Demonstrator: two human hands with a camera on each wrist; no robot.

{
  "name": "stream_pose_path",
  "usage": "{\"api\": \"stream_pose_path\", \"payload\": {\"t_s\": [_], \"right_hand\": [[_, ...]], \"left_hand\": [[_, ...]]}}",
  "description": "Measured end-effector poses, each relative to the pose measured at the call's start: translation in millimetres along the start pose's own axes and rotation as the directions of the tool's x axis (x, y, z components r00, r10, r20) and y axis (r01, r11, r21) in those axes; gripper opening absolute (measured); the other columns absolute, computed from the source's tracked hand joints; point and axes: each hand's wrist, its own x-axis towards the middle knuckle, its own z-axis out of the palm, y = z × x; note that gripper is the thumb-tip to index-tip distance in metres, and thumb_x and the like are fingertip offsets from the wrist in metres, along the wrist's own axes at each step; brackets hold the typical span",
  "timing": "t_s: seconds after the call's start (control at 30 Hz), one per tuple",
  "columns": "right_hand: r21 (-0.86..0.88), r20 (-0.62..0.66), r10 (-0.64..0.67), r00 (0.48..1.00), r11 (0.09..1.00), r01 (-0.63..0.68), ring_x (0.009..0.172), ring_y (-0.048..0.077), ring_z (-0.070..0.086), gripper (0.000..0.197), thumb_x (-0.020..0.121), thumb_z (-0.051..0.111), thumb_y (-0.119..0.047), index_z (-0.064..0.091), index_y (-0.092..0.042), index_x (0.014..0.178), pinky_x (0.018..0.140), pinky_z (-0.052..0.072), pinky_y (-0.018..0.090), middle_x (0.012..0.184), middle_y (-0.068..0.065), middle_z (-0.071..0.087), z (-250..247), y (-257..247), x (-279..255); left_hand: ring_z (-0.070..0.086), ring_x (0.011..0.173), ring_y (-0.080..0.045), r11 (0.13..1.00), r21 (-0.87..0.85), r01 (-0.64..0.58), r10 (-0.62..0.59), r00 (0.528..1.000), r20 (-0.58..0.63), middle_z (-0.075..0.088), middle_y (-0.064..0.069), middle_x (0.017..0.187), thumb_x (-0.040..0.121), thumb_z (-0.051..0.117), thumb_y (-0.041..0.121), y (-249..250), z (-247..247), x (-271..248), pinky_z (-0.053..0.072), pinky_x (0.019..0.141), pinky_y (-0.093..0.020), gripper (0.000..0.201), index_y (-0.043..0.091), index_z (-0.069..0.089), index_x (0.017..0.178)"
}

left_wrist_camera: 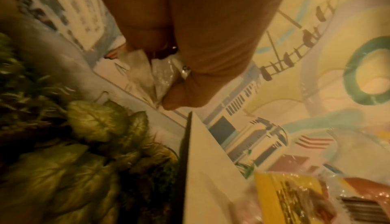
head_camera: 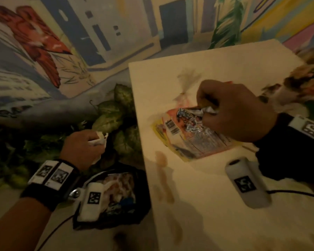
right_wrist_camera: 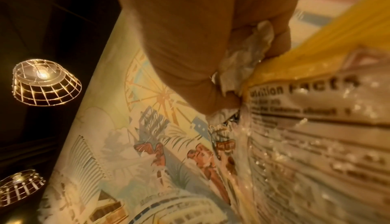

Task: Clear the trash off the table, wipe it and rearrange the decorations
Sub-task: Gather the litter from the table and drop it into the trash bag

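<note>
A yellow and orange printed snack wrapper [head_camera: 185,134] lies crumpled on the cream table [head_camera: 198,205]. My right hand [head_camera: 230,109] grips its upper edge together with a scrap of white crinkled plastic [right_wrist_camera: 249,47]; the wrapper [right_wrist_camera: 316,127] fills the right wrist view. My left hand [head_camera: 83,147] is off the table's left side, above the leaves, and clutches a small piece of clear, whitish plastic trash [left_wrist_camera: 156,76]. Below that hand stands a black trash bag [head_camera: 114,198], open and holding wrappers.
Brown stains [head_camera: 163,176] run down the table's left part. A flower decoration [head_camera: 304,84] sits at the table's right edge. Artificial green leaves [head_camera: 116,120] lie left of the table against a painted mural wall [head_camera: 80,42]. Wire cage lamps [right_wrist_camera: 45,82] hang overhead.
</note>
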Motion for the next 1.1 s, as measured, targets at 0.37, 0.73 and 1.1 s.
{"api": "stream_pose_path", "payload": {"t_s": [0.37, 0.73, 1.1], "right_hand": [[0.137, 0.514, 0.069, 0.855, 0.977, -0.161, 0.070, 0.020, 0.042, 0.034, 0.080, 0.058, -0.010, 0.031, -0.026, 0.067, 0.059, 0.031, 0.029, 0.070, -0.005, 0.038, 254, -133, 85], [0.038, 0.598, 0.457, 0.658, 0.805, -0.592, 0.074, 0.017, 0.042, 0.041, 0.090, 0.056, -0.019, 0.027, -0.027, 0.063, 0.070, 0.032, 0.025, 0.070, -0.003, 0.036, 467, -84, 56], [-0.231, 0.631, 0.515, 0.580, 0.838, -0.494, 0.121, 0.036, 0.049, 0.042, 0.093, 0.048, -0.033, 0.047, -0.016, 0.131, 0.099, 0.044, 0.048, 0.132, 0.012, 0.051, 582, -45, 48]], "left_hand": [[0.058, 0.108, -0.030, 0.923, 0.079, 0.377, -0.384, 0.886, 0.259, 0.063, -0.015, 0.117, 0.084, 0.066, 0.022, -185, 66, -3, 0.046, 0.085, -0.032, 0.030, 0.005, 0.068, 0.109], [0.057, 0.112, -0.029, 0.912, 0.018, 0.411, -0.367, 0.794, 0.484, 0.062, -0.015, 0.121, 0.092, 0.056, 0.021, -267, 210, 10, 0.047, 0.087, -0.031, 0.029, 0.001, 0.064, 0.112], [0.057, 0.111, -0.029, 0.924, 0.098, 0.371, -0.370, 0.795, 0.480, 0.061, -0.013, 0.121, 0.091, 0.054, 0.022, -305, 307, 34, 0.046, 0.092, -0.033, 0.033, 0.008, 0.060, 0.120]]}}
